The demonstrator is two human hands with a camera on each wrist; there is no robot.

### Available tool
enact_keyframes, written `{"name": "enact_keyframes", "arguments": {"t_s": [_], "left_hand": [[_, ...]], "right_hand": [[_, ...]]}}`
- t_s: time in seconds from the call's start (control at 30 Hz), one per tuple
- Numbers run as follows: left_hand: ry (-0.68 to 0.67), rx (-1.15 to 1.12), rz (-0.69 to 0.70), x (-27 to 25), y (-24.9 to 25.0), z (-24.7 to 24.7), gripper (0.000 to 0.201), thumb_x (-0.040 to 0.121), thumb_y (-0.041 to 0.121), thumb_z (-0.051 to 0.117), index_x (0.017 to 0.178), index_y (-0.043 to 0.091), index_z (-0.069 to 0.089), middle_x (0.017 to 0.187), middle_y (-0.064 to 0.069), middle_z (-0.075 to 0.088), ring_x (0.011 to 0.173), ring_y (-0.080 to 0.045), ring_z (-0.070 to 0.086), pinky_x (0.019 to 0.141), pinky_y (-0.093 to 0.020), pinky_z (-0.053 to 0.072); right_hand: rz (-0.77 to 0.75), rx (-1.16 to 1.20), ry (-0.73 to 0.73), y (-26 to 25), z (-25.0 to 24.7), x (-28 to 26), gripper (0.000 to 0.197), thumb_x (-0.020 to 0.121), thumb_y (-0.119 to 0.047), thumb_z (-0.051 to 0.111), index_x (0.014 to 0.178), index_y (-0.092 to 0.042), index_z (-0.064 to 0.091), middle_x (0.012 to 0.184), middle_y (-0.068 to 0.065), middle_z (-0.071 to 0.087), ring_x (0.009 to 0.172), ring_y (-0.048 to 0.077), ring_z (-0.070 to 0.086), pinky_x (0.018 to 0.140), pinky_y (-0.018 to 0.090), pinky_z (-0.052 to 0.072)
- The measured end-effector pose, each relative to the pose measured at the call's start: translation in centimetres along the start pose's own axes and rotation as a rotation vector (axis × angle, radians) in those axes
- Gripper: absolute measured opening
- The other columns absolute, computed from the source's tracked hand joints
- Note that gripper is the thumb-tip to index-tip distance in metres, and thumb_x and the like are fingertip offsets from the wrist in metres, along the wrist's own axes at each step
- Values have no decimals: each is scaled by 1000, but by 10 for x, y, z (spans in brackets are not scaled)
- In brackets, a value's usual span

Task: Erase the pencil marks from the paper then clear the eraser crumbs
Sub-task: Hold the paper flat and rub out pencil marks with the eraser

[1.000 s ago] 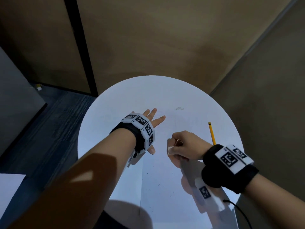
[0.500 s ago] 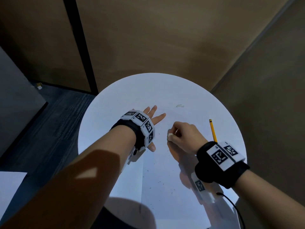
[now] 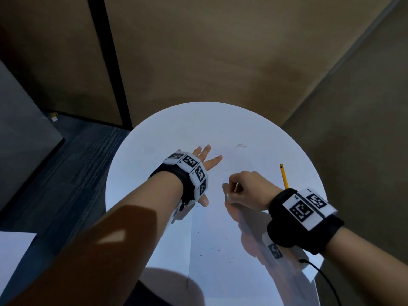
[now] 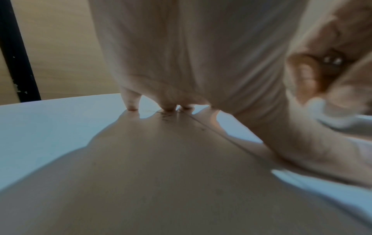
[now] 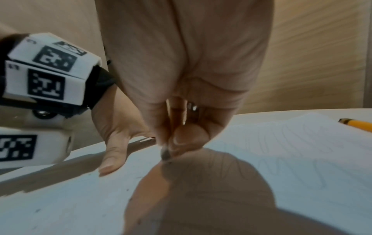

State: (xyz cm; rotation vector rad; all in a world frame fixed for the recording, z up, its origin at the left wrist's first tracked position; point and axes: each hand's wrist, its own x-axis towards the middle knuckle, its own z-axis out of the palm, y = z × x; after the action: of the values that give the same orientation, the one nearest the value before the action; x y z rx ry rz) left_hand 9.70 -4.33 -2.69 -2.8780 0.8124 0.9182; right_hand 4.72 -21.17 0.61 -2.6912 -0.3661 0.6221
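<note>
The left hand (image 3: 204,164) is lying flat with fingers spread; the right hand (image 3: 245,191) is curling into a fingertip pinch.

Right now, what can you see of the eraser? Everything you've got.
The eraser is small and whitish, its working tip smudged grey. The right hand pinches it between thumb and fingertips, so only the two ends show: the tip in the right wrist view, a pale end in the head view. The tip points down, touching the paper near faint pencil loops. Dark crumbs lie scattered on the sheet nearby. Its full shape is hidden by the grip.
</note>
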Motion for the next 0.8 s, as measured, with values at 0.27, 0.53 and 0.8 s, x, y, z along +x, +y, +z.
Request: {"name": "enact_keyframes", "arguments": {"t_s": [0.27, 0.53, 0.8], "left_hand": [[19, -23, 12, 1, -2, 3, 127, 64, 62, 75, 145, 40, -19, 152, -2, -33, 144, -25, -21, 111, -61, 0], [8, -27, 1, 3, -2, 4, 128, 64, 62, 75, 144, 41, -22, 152, -1, -33, 143, -24, -21, 111, -61, -1], [4, -36, -9, 4, 0, 3, 128, 65, 60, 75, 144, 41, -23, 152, -1, -33, 143, -24, -21, 111, -60, -1]], "right_hand": [[-2, -16, -30, -3, 5, -7, 16, 91, -19, 55, 76, -18, 47, 72, -11, 48, 62, 1, 43, 51, 7, 35], [-10, 93, 187, -20, 26, 8, 11, 92, -16, 50, 83, -13, 46, 79, -4, 51, 74, 14, 47, 52, 14, 34], [2, 62, 180, -21, 16, 14, 8, 93, -15, 50, 86, -14, 48, 82, -5, 49, 76, 11, 44, 54, 4, 35]]}}
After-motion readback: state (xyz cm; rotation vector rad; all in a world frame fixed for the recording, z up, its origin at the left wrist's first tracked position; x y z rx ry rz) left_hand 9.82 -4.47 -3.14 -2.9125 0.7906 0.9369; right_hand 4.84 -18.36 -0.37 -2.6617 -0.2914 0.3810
